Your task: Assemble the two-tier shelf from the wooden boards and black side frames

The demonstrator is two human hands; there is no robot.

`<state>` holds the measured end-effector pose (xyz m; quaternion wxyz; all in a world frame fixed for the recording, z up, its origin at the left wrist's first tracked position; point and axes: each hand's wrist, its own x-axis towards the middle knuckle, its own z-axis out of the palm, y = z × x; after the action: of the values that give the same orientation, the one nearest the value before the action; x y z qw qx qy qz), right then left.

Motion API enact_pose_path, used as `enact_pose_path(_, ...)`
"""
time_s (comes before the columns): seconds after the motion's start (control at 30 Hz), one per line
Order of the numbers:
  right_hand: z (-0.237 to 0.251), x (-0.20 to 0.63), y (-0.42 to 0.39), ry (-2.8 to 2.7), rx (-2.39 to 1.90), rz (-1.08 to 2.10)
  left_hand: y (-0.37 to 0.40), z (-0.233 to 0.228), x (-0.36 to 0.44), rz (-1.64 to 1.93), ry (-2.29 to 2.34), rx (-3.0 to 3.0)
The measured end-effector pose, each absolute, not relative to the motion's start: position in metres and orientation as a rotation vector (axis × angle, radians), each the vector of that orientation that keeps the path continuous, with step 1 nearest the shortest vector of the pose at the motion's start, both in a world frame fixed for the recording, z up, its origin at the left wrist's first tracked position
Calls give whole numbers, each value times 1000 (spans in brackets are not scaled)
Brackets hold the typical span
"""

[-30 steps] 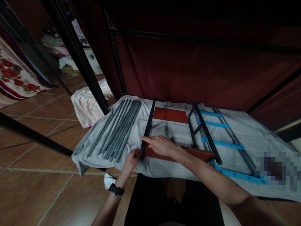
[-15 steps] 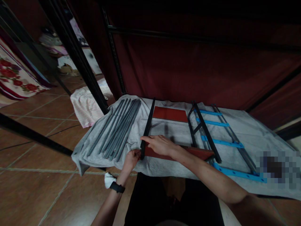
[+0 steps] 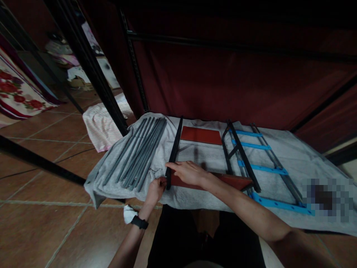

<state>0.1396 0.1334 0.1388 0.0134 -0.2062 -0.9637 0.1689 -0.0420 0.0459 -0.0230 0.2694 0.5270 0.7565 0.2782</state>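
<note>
A: Hands status?

B: Right hand (image 3: 189, 173) lies flat on the red panel (image 3: 223, 181), fingers spread, pinning it at the near edge of the grey cloth (image 3: 292, 156). Looks like it's there to stop the panel sliding. Left hand (image 3: 155, 190) is curled at the near end of the black bar (image 3: 173, 152), right where bar meets panel. Can't tell if it pinches a fastener; too dark.

A: Other parts?

B: Grey rods (image 3: 139, 152) bundled parallel by the left edge, small screws (image 3: 154, 171) just beside them, w/in reach. Second red panel (image 3: 201, 135) at the far edge. Black-and-blue frame (image 3: 251, 156) lies flat to the right.
</note>
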Motion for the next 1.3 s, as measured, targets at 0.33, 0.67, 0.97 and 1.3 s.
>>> enact_pose_path(0.33, 138, 139, 133, -3011, -658, 514, 45, -14, -41, 642, 2069, 1532)
enact_pose_path(0.67, 139, 139, 132, -3028, -631, 456, 45, -19, -43, 619, 2108, 1666)
enact_pose_path(0.97, 138, 139, 130, -3028, -607, 414, 43, -23, -42, 640, 2098, 1732)
enact_pose_path(1.3, 138, 142, 122, -2985, -702, 532, 37, 14, -33, 1285, 1749, 1364)
